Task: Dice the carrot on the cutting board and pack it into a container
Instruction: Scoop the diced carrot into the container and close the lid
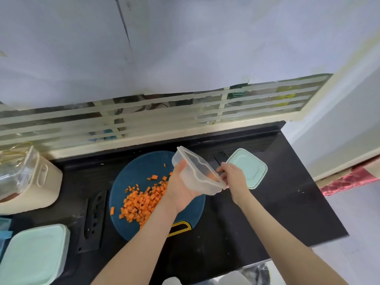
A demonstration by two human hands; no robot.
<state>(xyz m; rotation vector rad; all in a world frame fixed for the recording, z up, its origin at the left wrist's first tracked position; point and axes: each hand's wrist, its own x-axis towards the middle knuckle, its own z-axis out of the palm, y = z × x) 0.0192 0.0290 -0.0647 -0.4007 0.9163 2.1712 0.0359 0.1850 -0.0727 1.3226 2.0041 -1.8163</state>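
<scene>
Diced carrot [141, 200]: small orange cubes heaped on the round blue cutting board [135, 173] at mid-worktop [267, 212]. The left hand [183, 188] cradles a tilted clear container [197, 173] over the board's right edge. The right hand [234, 175] grips a black knife [218, 161]. A mint lid [248, 167] lies back right, below a pale wall.

place: home kitchen | cues: black stone counter [267, 202], cutting board [141, 167], lidded food tubs [35, 254]
</scene>
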